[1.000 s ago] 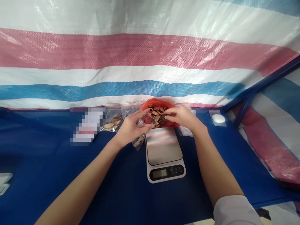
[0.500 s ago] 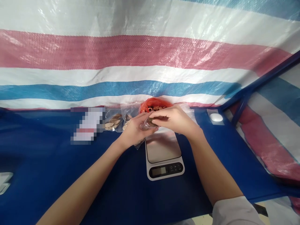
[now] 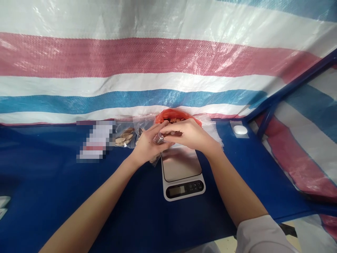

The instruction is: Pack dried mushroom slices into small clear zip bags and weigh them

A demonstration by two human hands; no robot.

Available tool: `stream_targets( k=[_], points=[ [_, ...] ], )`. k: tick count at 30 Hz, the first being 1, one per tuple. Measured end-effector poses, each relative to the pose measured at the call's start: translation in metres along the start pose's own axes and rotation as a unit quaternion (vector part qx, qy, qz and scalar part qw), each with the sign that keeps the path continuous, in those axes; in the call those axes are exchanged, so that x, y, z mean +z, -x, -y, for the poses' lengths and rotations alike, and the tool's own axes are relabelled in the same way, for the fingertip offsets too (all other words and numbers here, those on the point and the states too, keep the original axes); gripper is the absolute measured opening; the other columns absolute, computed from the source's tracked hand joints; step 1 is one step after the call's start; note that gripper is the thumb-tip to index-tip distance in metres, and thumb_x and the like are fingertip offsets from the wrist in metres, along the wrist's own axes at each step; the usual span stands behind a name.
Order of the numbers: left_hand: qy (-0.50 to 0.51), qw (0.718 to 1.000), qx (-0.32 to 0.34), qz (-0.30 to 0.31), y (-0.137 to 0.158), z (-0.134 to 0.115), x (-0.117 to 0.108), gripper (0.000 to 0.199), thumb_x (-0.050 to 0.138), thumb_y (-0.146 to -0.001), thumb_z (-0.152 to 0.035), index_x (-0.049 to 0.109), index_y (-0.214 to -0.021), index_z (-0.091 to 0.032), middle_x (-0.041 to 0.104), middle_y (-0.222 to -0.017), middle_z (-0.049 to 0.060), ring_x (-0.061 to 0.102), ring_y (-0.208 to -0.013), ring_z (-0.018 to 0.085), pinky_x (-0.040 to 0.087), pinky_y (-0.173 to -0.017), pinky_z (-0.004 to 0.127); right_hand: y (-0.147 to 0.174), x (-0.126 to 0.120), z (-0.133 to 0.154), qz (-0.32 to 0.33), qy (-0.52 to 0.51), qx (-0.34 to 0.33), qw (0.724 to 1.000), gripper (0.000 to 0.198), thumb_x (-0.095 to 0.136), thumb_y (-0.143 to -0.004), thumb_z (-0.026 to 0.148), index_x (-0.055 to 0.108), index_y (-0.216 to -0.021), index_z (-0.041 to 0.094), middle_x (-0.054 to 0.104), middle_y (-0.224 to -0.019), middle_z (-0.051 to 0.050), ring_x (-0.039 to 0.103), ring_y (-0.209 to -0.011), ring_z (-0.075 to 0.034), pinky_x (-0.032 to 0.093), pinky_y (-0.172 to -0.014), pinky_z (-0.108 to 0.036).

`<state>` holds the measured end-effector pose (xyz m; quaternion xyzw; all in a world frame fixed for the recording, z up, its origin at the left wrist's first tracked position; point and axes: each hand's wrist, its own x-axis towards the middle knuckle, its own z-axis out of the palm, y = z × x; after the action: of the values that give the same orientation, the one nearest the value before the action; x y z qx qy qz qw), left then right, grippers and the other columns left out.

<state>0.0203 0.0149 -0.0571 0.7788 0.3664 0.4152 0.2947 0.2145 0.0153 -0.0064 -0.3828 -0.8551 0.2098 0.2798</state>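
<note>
Above the far end of a kitchen scale (image 3: 181, 163), both hands meet at a small clear plastic bag (image 3: 158, 138). My left hand (image 3: 147, 144) is closed around the bag, and its lower end pokes out below the palm with pale pieces inside. My right hand (image 3: 188, 133) is closed at the bag's mouth, fingertips and thumb on its edge. The fingers hide most of the bag. Just behind the hands sits an open red plastic bag (image 3: 176, 114) of brown dried pieces.
Left of the hands lie zip bags of dried slices (image 3: 125, 137) and a blurred-out paper (image 3: 98, 140). Clear bags (image 3: 213, 131) lie to the right, with a white oval object (image 3: 240, 130) beyond. A striped tarp (image 3: 158, 56) hangs behind the blue table (image 3: 126, 211).
The view has shifted slightly. My right fingers have moved a little at the bag's mouth, and the brown matter seen between them before is now less visible. The scale stays in place.
</note>
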Motion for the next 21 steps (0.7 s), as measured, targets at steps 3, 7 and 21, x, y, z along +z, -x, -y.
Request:
stream_targets(
  k=[3, 7, 21],
  points=[
    [0.0, 1.0, -0.008, -0.012, 0.001, 0.001, 0.0, 0.064, 0.078, -0.079, -0.044, 0.063, -0.135, -0.018, 0.068, -0.13, 0.013, 0.065, -0.12, 0.031, 0.051, -0.106, 0.046, 0.003, -0.004, 0.001, -0.01, -0.094, 0.019, 0.995, 0.016, 0.068, -0.089, 0.025, 0.081, -0.099, 0.027, 0.078, -0.095, 0.001, 0.07, -0.08, -0.017, 0.054, -0.075, -0.027],
    [-0.011, 1.0, -0.005, -0.016, 0.002, 0.002, 0.0, 0.066, 0.077, -0.079, -0.042, 0.061, -0.138, -0.017, 0.066, -0.135, 0.013, 0.064, -0.123, 0.032, 0.051, -0.107, 0.047, 0.005, -0.01, 0.004, 0.006, -0.139, 0.009, 0.99, 0.016, 0.07, -0.088, 0.031, 0.081, -0.099, 0.024, 0.078, -0.094, 0.0, 0.071, -0.079, -0.016, 0.055, -0.073, -0.027],
    [0.118, 0.981, -0.148, -0.031, 0.018, 0.007, -0.021, 0.074, 0.068, -0.082, -0.067, 0.063, -0.138, -0.019, 0.071, -0.13, 0.012, 0.066, -0.119, 0.033, 0.051, -0.105, 0.046, 0.009, -0.004, -0.005, -0.015, 0.011, -0.044, 0.999, 0.02, 0.062, -0.096, 0.024, 0.081, -0.094, 0.024, 0.077, -0.083, 0.0, 0.064, -0.068, -0.012, 0.042, -0.069, -0.024]
  ],
)
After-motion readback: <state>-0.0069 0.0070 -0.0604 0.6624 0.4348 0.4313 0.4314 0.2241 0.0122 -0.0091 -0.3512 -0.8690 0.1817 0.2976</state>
